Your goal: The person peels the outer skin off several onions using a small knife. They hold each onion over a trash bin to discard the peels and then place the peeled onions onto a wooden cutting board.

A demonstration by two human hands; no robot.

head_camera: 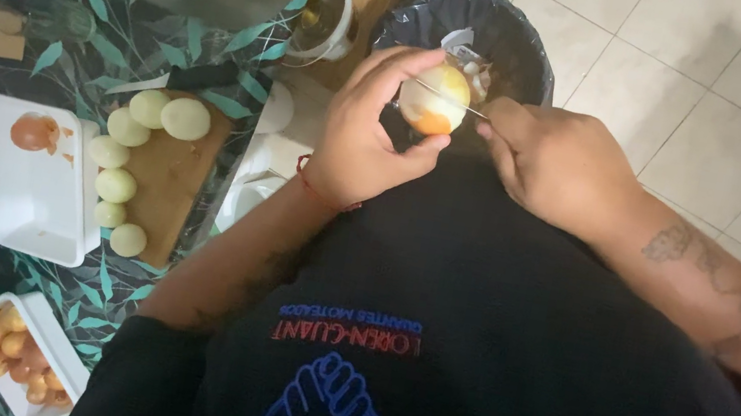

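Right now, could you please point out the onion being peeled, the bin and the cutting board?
onion (433,97), head view, its pale peeled side.
bin (415,13), head view, black liner rim.
cutting board (170,183), head view, bare wood.

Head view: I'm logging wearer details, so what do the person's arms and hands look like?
Both forearms are bare. The left hand has a thin red string bracelet at the wrist. The right hand wears nothing; a dark tattoo marks that forearm. No gloves or rings are visible.

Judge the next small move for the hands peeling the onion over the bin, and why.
Probably draw the knife in the right hand further under the skin: the onion in the left hand still shows an orange patch, and the bin sits right below.
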